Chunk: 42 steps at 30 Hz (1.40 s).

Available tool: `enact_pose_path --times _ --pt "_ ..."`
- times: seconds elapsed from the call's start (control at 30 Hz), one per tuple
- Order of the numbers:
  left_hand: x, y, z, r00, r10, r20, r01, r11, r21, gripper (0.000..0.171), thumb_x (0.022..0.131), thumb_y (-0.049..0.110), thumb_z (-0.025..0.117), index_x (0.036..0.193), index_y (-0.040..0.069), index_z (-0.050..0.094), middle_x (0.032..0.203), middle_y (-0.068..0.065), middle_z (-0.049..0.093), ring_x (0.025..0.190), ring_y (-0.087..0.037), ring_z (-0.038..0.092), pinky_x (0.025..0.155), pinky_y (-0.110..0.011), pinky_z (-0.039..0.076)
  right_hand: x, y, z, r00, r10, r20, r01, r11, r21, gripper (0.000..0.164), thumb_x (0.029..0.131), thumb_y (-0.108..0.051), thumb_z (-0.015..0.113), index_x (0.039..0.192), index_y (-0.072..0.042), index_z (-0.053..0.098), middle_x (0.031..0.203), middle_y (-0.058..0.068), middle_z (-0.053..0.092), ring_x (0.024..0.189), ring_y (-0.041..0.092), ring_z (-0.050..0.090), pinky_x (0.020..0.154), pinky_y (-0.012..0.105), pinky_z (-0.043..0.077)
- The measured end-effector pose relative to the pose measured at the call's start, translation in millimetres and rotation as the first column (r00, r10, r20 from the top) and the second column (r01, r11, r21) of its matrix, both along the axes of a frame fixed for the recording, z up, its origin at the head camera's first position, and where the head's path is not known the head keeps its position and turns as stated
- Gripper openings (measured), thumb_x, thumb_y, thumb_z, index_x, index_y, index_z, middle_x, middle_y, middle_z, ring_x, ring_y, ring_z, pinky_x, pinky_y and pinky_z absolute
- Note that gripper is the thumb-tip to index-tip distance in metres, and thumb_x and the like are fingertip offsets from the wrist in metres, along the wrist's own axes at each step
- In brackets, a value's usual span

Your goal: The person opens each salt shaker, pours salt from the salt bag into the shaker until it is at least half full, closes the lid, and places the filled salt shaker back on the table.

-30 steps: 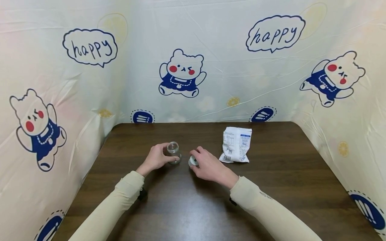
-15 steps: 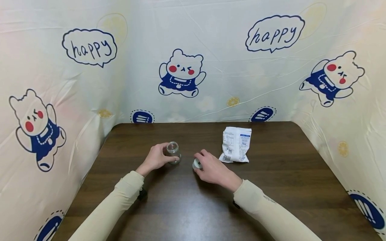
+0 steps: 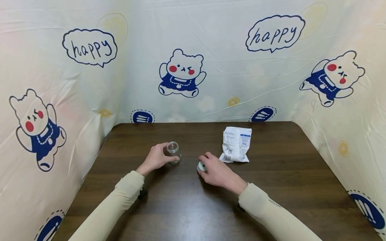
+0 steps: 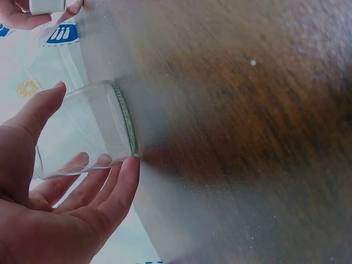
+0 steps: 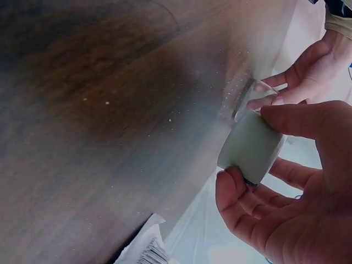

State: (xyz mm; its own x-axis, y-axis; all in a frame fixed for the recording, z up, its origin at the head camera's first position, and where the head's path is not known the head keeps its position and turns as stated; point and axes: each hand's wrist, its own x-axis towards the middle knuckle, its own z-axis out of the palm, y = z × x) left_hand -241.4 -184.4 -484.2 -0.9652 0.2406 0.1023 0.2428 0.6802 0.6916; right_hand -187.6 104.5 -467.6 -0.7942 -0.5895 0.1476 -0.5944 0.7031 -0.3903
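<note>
My left hand [image 3: 156,157] holds a clear glass jar [image 3: 173,149], which stands upright on the table with its mouth uncovered. In the left wrist view the thumb and fingers lie on opposite sides of the glass jar [image 4: 96,129], and nothing shows inside it. To the right, my right hand [image 3: 216,171] grips a short, round, pale green lid [image 3: 201,166] from above. The right wrist view has the lid [image 5: 250,144] pinched between thumb and fingertips; whether it touches the table I cannot tell.
A white printed packet [image 3: 236,145] lies behind and right of my right hand, its barcode corner nearest. The dark brown wooden table [image 3: 187,204] ends at the back against a printed curtain [image 3: 217,83], which also hangs along both sides.
My right hand has moved right and slightly toward me with the lid, away from the jar. The left hand and jar have stayed in place.
</note>
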Motion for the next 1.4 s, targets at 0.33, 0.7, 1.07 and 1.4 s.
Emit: enact_pose_path --times 0.33,0.7,1.07,1.4 --pt "2.9 1 -0.2 1.000 -0.016 0.015 0.016 1.000 0.009 0.055 0.083 0.028 0.093 0.127 0.005 0.069 0.107 -0.007 0.074 0.093 -0.022 0.066 0.085 -0.043 0.053 7.3 8 -2.6 1.000 -0.010 0.012 0.010 1.000 -0.001 0.042 0.096 -0.019 0.076 0.132 0.000 0.065 0.115 0.011 0.060 0.090 0.018 0.058 0.080 0.036 0.053" --pt "7.9 -9 0.6 0.998 -0.048 0.029 0.048 0.999 0.004 0.072 0.084 0.022 0.092 0.142 0.000 0.056 0.130 -0.018 0.068 0.119 -0.036 0.066 0.102 -0.055 0.050 15.4 12 -3.8 1.000 -0.011 0.025 0.011 1.000 -0.002 0.041 0.095 -0.019 0.076 0.130 -0.001 0.066 0.113 0.009 0.059 0.089 0.017 0.058 0.080 0.036 0.053" --pt "23.1 -18 4.9 0.997 -0.068 -0.027 0.066 0.995 -0.074 0.075 0.085 0.018 0.089 0.143 -0.013 0.051 0.133 -0.028 0.064 0.122 -0.044 0.062 0.103 -0.058 0.047 30.3 23 -5.8 1.000 -0.010 -0.008 0.010 1.000 0.008 0.039 0.093 -0.015 0.076 0.128 0.000 0.066 0.111 0.009 0.059 0.088 0.017 0.057 0.079 0.035 0.052" --pt "34.5 -24 7.8 0.998 -0.062 -0.032 0.057 0.991 -0.125 0.071 0.088 0.017 0.087 0.143 -0.012 0.052 0.138 -0.030 0.060 0.129 -0.047 0.056 0.107 -0.062 0.043 40.3 34 -8.3 1.000 -0.019 0.010 0.019 1.000 0.017 0.038 0.092 -0.013 0.077 0.126 -0.001 0.066 0.108 0.006 0.057 0.086 0.016 0.056 0.076 0.034 0.052"
